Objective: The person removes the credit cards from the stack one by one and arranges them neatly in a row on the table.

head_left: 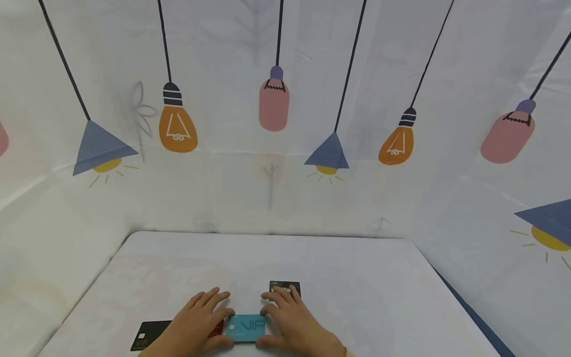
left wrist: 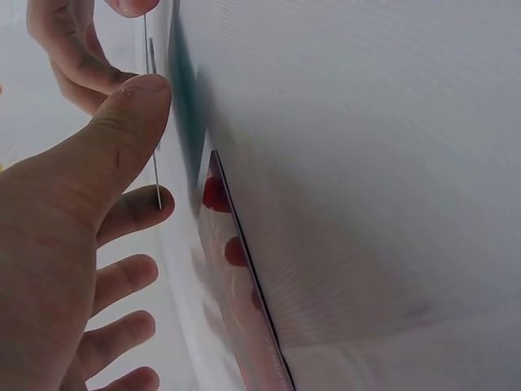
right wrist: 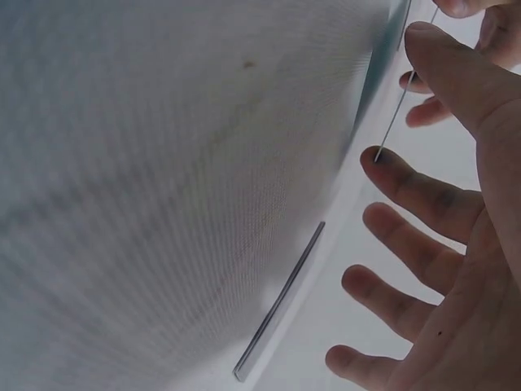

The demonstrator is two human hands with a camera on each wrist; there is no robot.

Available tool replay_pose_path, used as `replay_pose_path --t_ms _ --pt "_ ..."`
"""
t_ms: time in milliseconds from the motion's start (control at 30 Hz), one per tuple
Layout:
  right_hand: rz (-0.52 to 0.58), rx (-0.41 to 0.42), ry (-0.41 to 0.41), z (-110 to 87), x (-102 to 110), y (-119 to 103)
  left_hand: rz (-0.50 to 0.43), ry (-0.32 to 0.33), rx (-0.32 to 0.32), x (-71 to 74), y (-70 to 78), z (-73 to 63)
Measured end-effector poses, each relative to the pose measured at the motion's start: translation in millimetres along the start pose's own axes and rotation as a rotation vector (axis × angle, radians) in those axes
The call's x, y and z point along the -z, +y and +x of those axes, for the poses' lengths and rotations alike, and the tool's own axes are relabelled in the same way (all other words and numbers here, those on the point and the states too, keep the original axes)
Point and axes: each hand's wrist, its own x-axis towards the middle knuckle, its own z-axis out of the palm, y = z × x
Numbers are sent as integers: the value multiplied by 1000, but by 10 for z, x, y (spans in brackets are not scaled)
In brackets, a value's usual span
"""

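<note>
1. A white backdrop printed with hanging lamps stood behind the white tabletop.
2. The blue VIP card was near centre, apparently just above the tabletop, between the left hand and right hand.
3. Each grip was parted to the card's width, thumb at a near corner, index finger at a far one.
4. A black VIP card lay near left.
5. The step seemed to be two-handed holding; the next move likely called for even, matched pressure.

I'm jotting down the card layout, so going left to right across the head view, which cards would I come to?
Black VIP card, partly hidden red card, blue VIP card, dark card farther back.
</note>
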Motion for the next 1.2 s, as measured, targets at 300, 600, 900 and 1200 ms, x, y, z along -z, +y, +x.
replay_pose_path --t_ms 300,600,900,1200 --pt "-63 50 30 16 -5 -6 22 1 -18 -38 -6 -38" --pt "-116 81 61 14 -50 5 13 0 -18 -78 -28 -50" --pt "-125 59 40 24 -44 -8 -9 -7 -1 -95 -19 -34" --pt "-125 58 28 12 -17 -4 17 10 -18 -91 -17 -35"
